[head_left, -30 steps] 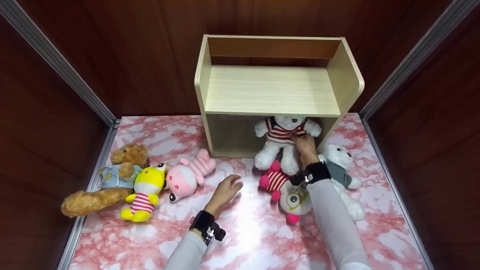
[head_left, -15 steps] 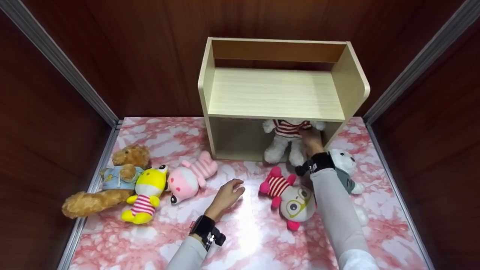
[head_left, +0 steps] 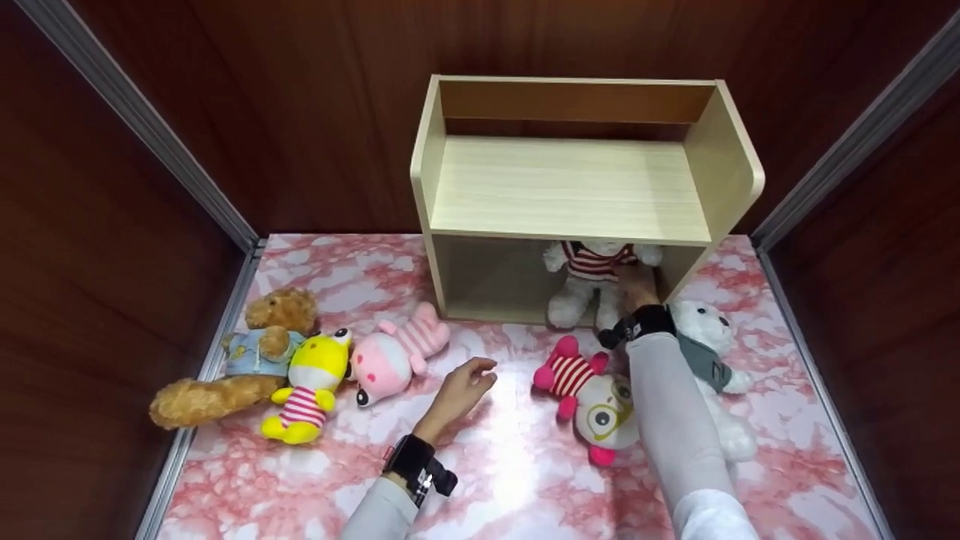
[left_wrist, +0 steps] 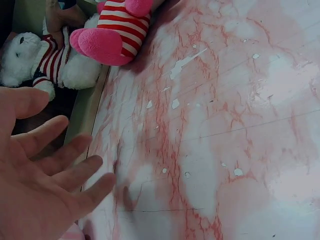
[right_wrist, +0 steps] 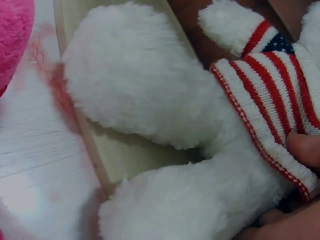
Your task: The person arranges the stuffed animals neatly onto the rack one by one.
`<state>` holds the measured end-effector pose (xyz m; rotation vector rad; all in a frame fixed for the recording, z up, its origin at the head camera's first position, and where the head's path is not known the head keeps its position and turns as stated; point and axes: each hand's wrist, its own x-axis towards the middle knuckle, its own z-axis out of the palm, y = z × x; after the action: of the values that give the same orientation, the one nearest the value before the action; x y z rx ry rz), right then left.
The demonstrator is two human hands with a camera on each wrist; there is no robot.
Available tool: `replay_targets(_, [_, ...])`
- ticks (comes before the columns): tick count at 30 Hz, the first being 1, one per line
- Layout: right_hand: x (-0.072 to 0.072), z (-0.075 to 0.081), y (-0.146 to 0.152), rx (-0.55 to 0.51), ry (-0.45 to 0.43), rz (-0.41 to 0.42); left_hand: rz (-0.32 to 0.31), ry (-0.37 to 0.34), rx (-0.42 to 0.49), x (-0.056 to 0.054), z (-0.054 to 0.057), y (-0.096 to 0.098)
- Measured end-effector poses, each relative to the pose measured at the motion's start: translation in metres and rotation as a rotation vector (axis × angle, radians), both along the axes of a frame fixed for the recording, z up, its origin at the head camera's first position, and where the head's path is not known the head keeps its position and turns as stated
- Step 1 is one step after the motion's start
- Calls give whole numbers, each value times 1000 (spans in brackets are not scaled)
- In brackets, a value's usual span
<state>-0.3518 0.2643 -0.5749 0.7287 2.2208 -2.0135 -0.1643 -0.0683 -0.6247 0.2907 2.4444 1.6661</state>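
Right hand: I am gripping the white bear between thumb and fingers; left hand: fingers hanging apart.

Grey metal strips between dark brown walls

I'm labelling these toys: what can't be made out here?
Head view: head top of the striped-sweater bear, hidden by the upper shelf.
Head view: part of the grey-vested bear, behind the right sleeve.
Left wrist view: face of the pink-footed toy, past the top edge.
Right wrist view: much of the right hand, past the edges.
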Motion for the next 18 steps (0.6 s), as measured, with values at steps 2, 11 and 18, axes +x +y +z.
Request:
replay_targets(2, [-2,-5,1,8,-10,-1,12,0,37,-2,1,-1])
replay_targets(11, [4,-16,2,-48,-38,-13,55,-4,127,2,0,0])
replay_targets(18, [-2,-17,-3,278,136,51,78,5,159,-4,3,-1])
